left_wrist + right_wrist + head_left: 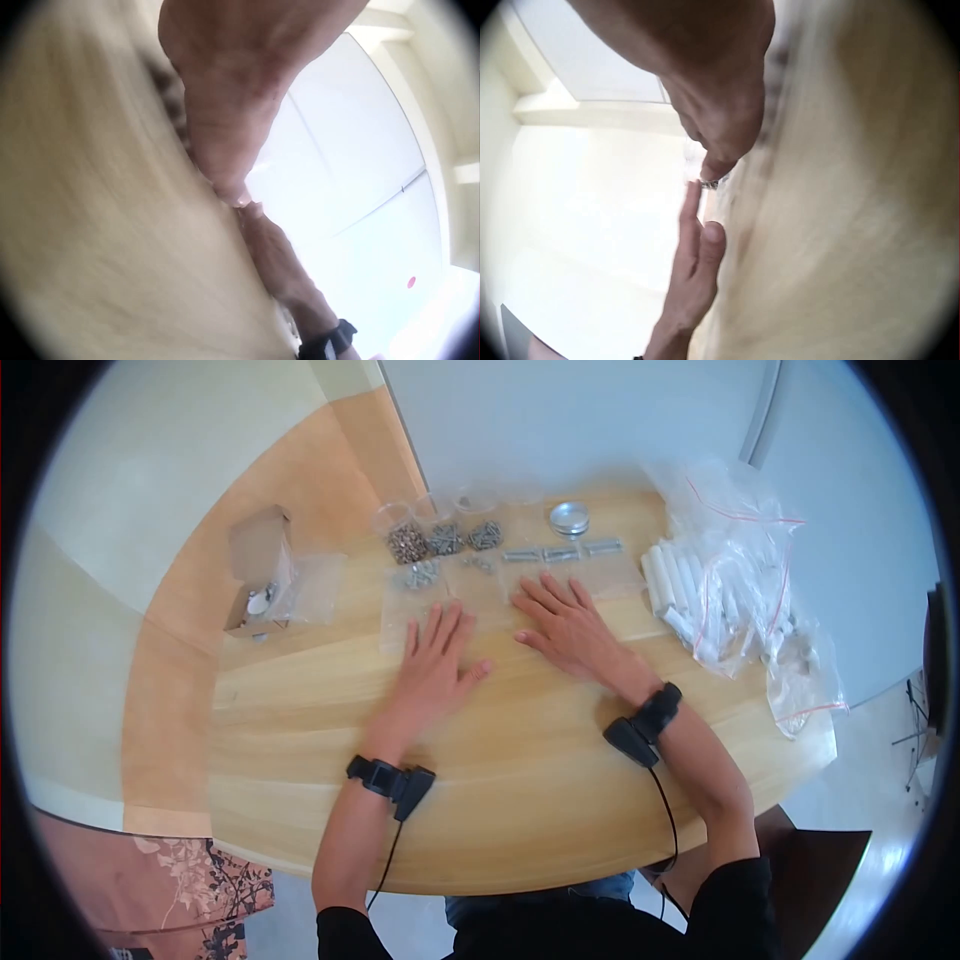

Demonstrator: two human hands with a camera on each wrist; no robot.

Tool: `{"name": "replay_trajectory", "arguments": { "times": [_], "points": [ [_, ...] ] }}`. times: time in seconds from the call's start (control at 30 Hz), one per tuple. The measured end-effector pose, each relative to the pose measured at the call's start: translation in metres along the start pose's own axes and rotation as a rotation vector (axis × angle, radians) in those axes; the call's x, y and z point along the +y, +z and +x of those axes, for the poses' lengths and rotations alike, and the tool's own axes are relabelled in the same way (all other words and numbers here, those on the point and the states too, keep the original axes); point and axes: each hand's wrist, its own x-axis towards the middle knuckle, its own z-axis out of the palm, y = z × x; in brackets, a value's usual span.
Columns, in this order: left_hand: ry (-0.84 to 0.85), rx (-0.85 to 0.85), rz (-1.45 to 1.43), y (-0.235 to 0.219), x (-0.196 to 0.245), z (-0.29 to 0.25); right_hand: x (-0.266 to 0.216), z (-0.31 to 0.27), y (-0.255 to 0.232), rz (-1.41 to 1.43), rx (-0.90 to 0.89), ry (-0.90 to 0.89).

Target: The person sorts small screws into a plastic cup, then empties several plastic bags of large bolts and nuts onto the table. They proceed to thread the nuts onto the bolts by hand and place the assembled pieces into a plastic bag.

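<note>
My left hand (430, 667) lies palm down over the wooden table, fingers straight and spread, thumb pointing to the right. Its fingertips overlap the lower part of a clear plastic bag (395, 622). To its right, my right hand (568, 628) is also palm down with fingers extended, its fingertips just below a row of silver bolts (562, 554). Neither hand holds anything. A small pile of metal hardware (420, 574) sits beyond the left fingertips. In the right wrist view the left hand (694, 274) shows with its thumb apart from the fingers.
Clear cups with brown screws (407, 544) and grey screws (485, 536) stand at the back. Round silver lids (569, 517) are beside them. An open cardboard box (262, 555) is at the left. Plastic bags (745, 585) and white tubes (661, 580) fill the right side.
</note>
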Motion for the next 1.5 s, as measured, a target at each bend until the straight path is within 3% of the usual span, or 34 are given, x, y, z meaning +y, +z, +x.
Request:
{"name": "replay_trajectory", "arguments": {
  "times": [0.03,0.2,0.37,0.47,0.67,0.73,0.77,0.83,0.93,1.1,1.17,1.2,1.27,1.5],
  "points": [
    [-0.041,-0.101,-0.029,0.004,0.0,0.0,0.006,-0.002,0.002,0.096,-0.022,0.035],
    [-0.078,-0.075,-0.104,0.002,0.004,-0.002,0.009,-0.001,-0.001,0.203,-0.035,0.091],
    [-0.01,0.017,-0.066,-0.005,0.011,0.0,-0.008,0.0,-0.012,0.126,0.084,-0.051],
    [0.0,-0.064,-0.098,-0.003,0.008,0.001,-0.006,0.0,-0.006,0.107,0.077,-0.063],
    [-0.014,0.222,-0.295,-0.007,0.008,0.001,-0.006,0.001,-0.016,0.299,0.191,-0.058],
    [-0.113,0.46,-0.397,-0.005,0.003,-0.002,-0.005,0.002,-0.017,0.342,0.191,-0.036],
    [-0.12,0.456,-0.396,-0.006,0.004,-0.004,-0.006,0.002,-0.017,0.384,0.199,-0.008],
    [-0.296,0.471,-0.526,-0.012,0.008,-0.004,-0.005,0.003,-0.018,0.392,0.214,-0.008],
    [-0.203,0.53,-0.54,-0.01,0.009,-0.004,-0.006,0.003,-0.02,0.403,0.233,-0.001],
    [-0.196,0.511,-0.6,-0.008,0.009,-0.004,-0.004,0.003,-0.019,0.476,0.313,0.018],
    [-0.205,0.506,-0.619,-0.007,0.01,-0.004,0.001,0.0,-0.02,0.504,0.271,0.202],
    [-0.216,0.497,-0.621,-0.007,0.009,-0.004,0.002,-0.001,-0.021,0.5,0.269,0.203],
    [-0.227,0.488,-0.624,-0.007,0.008,-0.004,0.004,-0.003,-0.023,0.652,0.309,0.496],
    [-0.238,0.486,-0.629,-0.007,0.007,-0.004,0.012,-0.004,-0.018,0.891,0.401,0.623]
  ]
}}
